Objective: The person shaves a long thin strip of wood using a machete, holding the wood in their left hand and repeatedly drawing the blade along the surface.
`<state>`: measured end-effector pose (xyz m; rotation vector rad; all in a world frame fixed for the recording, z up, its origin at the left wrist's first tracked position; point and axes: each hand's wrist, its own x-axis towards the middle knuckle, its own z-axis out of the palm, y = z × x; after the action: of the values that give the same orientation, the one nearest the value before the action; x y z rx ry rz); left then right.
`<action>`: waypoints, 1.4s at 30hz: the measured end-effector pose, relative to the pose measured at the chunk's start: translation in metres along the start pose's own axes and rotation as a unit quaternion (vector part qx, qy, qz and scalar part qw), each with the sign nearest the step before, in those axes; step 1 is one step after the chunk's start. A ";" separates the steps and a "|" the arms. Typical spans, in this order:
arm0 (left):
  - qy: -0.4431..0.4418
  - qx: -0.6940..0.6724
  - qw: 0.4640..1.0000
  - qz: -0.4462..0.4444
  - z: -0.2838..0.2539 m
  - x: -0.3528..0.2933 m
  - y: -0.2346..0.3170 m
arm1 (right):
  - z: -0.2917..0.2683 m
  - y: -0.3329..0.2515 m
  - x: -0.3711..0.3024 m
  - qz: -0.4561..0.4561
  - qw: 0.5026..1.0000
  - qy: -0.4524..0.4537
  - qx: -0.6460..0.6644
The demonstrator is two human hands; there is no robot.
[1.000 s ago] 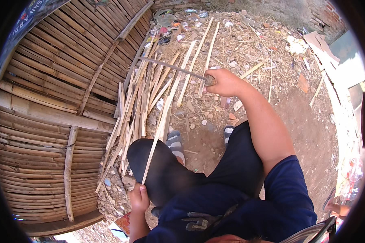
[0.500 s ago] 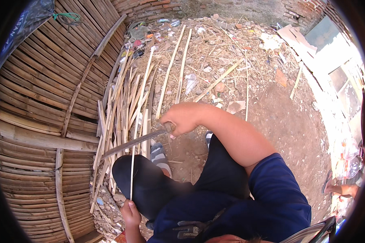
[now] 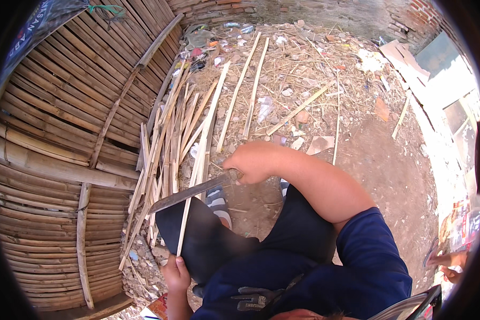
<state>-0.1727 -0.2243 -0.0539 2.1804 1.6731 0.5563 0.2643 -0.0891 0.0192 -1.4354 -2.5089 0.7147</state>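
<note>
My right hand (image 3: 253, 161) grips the handle of a long dark knife (image 3: 189, 195). Its blade points down-left and lies across a thin pale bamboo strip (image 3: 193, 197). My left hand (image 3: 176, 273) holds the lower end of that strip near my knee, and the strip runs up and away over the ground. My dark trousers and a striped sandal (image 3: 217, 201) lie just below the blade.
A pile of split bamboo strips (image 3: 170, 149) lies left of the blade, beside a slatted bamboo panel (image 3: 53, 149) filling the left. Longer strips (image 3: 248, 85) and straw litter the dirt ahead. A brick wall (image 3: 314, 10) stands far off. Another person's hand (image 3: 448, 264) shows at lower right.
My right hand has swung the knife down from far out ahead to close above my knee. The blade now rests across the strip held by my left hand.
</note>
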 end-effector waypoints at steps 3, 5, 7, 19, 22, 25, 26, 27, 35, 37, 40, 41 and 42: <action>0.030 -0.002 0.999 0.012 0.006 -0.003 -0.003 | -0.015 0.017 -0.001 0.019 0.999 0.019 0.037; 0.033 -0.008 0.999 0.006 0.006 -0.003 -0.006 | -0.026 0.051 -0.003 0.088 0.990 0.082 0.077; 0.032 -0.009 0.999 0.001 0.009 -0.005 -0.009 | -0.026 0.071 -0.008 0.134 0.974 0.159 0.085; -0.012 -0.044 0.999 -0.029 -0.001 -0.005 -0.009 | -0.015 0.012 0.002 -0.008 0.999 -0.016 0.042; -0.017 -0.055 0.998 -0.033 -0.001 -0.001 -0.010 | -0.025 0.072 -0.003 0.104 0.985 0.092 0.105; -0.015 -0.055 0.998 -0.020 -0.002 0.000 -0.008 | -0.035 0.079 -0.012 0.185 0.961 0.169 0.114; -0.018 -0.055 0.998 -0.015 -0.002 0.000 -0.009 | -0.035 0.077 -0.015 0.205 0.955 0.178 0.117; -0.021 -0.055 0.998 -0.010 -0.002 0.001 -0.010 | -0.026 0.076 -0.013 0.157 0.964 0.183 0.110; -0.033 -0.090 0.995 -0.017 -0.005 0.000 -0.013 | -0.008 0.004 -0.002 -0.014 1.000 0.002 0.024; -0.019 -0.096 0.995 -0.006 -0.003 0.000 -0.013 | -0.016 0.025 -0.004 0.006 0.996 0.003 0.086; -0.027 -0.089 0.995 -0.026 0.000 0.000 -0.020 | -0.034 0.076 -0.016 0.141 0.966 0.170 0.134; -0.029 -0.091 0.995 -0.029 -0.001 -0.001 -0.021 | -0.037 0.079 -0.017 0.165 0.949 0.239 0.122; -0.031 -0.094 0.995 -0.030 -0.001 0.000 -0.020 | -0.038 0.079 -0.017 0.174 0.950 0.231 0.121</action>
<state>-0.1904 -0.2196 -0.0631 1.9880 1.5814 0.5972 0.3480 -0.0576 0.0154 -1.7293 -1.7779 0.6209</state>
